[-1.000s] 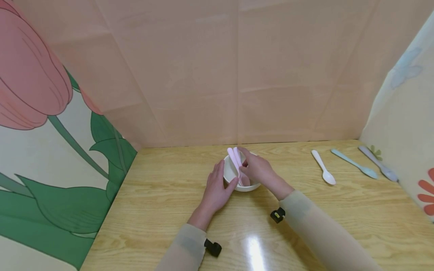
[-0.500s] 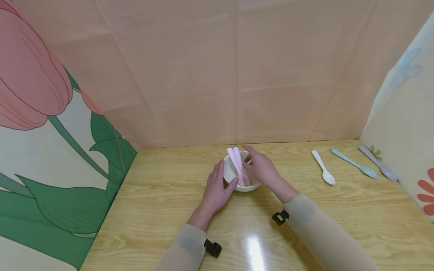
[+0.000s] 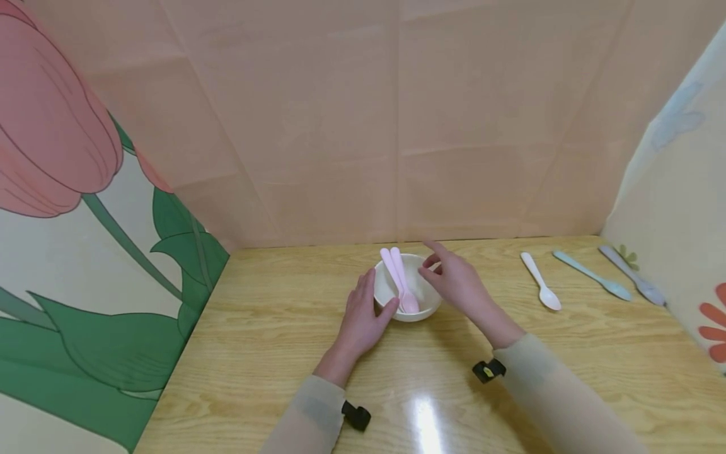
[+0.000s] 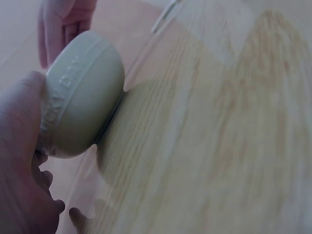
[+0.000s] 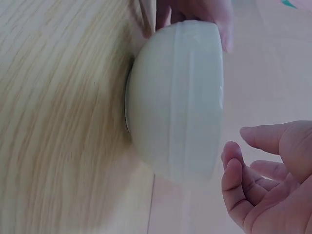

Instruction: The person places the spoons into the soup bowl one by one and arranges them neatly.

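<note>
My left hand (image 3: 363, 318) cups the white bowl (image 3: 413, 317), where two pink spoons (image 3: 403, 282) lean. My right hand (image 3: 459, 284), loose and free, hovers by its right rim.

Bowl (image 4: 85, 100), ceramic-looking: showing smooth gloss, raised lettering. Pink spoons (image 3: 403, 281): appearing smooth, plastic. Bench (image 3: 272, 328): showing wood grain, reflecting light glossily. Peach backdrop (image 3: 397, 126): looking matt, creased, cloth-like.

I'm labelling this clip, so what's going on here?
A person's left grip rests against a white bowl holding two pink spoons, handles leaning over the far rim. The right grip hovers above the bowl's right side, holding nothing. A white spoon, light blue spoon and greyish spoon lie rightward on the table.
</note>
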{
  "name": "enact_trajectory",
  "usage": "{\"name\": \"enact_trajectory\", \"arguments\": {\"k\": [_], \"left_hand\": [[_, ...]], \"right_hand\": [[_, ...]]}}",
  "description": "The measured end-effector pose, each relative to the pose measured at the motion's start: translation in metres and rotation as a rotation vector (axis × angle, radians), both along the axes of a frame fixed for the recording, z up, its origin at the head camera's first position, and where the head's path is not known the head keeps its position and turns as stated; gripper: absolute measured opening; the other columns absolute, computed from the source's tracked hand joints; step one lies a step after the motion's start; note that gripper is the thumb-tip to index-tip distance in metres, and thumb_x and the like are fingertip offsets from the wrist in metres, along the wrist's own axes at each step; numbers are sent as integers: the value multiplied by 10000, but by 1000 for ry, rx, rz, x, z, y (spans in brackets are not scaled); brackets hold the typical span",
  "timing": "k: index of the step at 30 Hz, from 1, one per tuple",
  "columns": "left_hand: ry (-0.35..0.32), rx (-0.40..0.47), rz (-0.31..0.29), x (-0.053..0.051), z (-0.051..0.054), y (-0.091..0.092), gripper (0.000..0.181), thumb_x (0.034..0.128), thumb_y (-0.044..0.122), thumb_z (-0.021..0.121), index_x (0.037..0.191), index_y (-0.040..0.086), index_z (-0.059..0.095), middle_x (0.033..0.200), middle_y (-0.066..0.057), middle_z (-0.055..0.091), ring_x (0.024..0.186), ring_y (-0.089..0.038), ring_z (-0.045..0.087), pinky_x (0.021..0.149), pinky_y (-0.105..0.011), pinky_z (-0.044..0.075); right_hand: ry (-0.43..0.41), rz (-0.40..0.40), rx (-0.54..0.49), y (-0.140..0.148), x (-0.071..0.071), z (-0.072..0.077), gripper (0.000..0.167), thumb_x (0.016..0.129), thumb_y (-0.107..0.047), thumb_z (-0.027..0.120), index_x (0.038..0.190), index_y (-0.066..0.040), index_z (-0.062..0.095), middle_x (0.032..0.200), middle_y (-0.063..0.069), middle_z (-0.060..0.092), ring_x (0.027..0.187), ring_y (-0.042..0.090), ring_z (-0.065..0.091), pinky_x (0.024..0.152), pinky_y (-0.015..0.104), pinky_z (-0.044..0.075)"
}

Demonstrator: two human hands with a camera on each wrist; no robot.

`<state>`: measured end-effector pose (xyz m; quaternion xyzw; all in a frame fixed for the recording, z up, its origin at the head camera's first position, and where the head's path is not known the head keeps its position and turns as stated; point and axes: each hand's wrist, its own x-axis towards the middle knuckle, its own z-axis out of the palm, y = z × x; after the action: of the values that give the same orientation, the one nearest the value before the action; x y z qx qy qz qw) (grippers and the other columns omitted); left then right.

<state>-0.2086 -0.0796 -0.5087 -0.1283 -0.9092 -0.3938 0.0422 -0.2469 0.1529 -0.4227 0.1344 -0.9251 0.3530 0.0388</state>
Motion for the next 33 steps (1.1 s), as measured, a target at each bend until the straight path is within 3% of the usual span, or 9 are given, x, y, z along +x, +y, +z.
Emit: {"name": "enact_trajectory", "arguments": {"k": [11, 23, 33], "left_hand": [[-10, -3, 2, 0, 1, 0, 944, 1116, 625, 525, 1778, 83, 126, 1823, -175, 200, 1690, -339, 128, 1358, -559, 123], [-9, 1, 0, 0, 2, 1, 943, 1118, 614, 532, 1774, 65, 134, 1822, -175, 206, 1691, -337, 132, 1358, -561, 126], [-9, -5, 5, 1, -1, 1, 939, 1118, 615, 525, 1775, 71, 132, 1828, -144, 198, 1691, -332, 134, 1359, -557, 129]], "right_hand": [[-19, -40, -28, 33, 10, 10, 665, 1098, -245, 728, 1680, -88, 448, 1256, 179, 749, 962, 294, 721, 710, 369, 583], [26, -86, -9, 80, 23, 16, 673, 1120, -334, 693, 1678, -55, 443, 1266, 195, 739, 888, 257, 724, 654, 348, 581], [50, -130, 30, 123, 27, 8, 684, 1128, -358, 672, 1676, -30, 427, 1262, 221, 728, 845, 250, 714, 578, 322, 553]]}}
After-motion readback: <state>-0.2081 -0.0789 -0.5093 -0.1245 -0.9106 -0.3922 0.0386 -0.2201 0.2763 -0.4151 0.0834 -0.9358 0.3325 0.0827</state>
